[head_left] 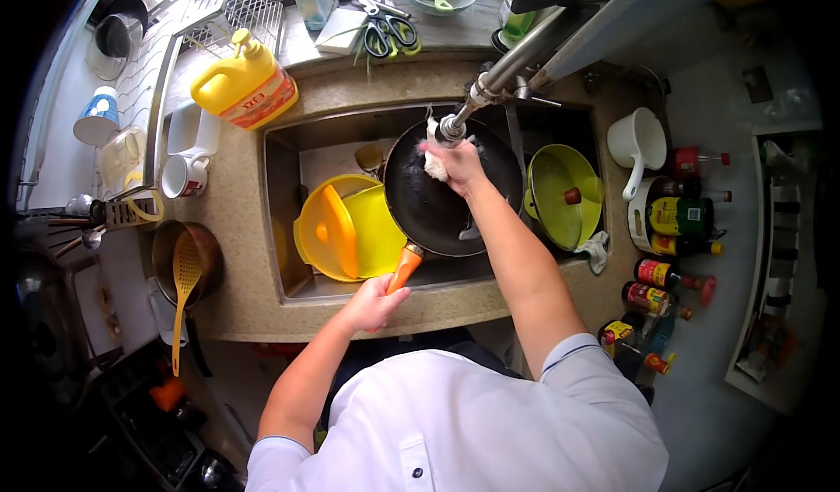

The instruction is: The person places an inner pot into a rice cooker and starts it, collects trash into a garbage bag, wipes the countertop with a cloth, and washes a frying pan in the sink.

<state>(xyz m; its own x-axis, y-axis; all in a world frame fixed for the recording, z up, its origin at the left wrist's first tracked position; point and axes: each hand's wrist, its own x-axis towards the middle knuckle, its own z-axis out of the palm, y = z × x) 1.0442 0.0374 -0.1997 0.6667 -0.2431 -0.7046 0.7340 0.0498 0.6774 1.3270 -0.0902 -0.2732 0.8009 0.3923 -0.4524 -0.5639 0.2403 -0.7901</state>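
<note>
My left hand [378,303] is wrapped round the orange handle of a black frying pan [424,203], which is held over the sink. Under the faucet [451,128], my right hand [457,165] grips a whitish cloth [434,155] above the pan's far half. The spout hides part of this hand. Wet, shiny patches show on the pan's dark inner surface. Left of the pan, a yellow basin [308,230] sits in the sink with an orange piece [337,230] and a yellow-green board-like piece [372,221] in it.
The right sink bowl holds a green colander [541,203] with a lid. A rag [597,252] hangs over its edge. A yellow pump jug [245,85], a mug [185,175] and a pot [208,260] stand left. Scissors [378,33] lie behind; several bottles [681,216] stand right.
</note>
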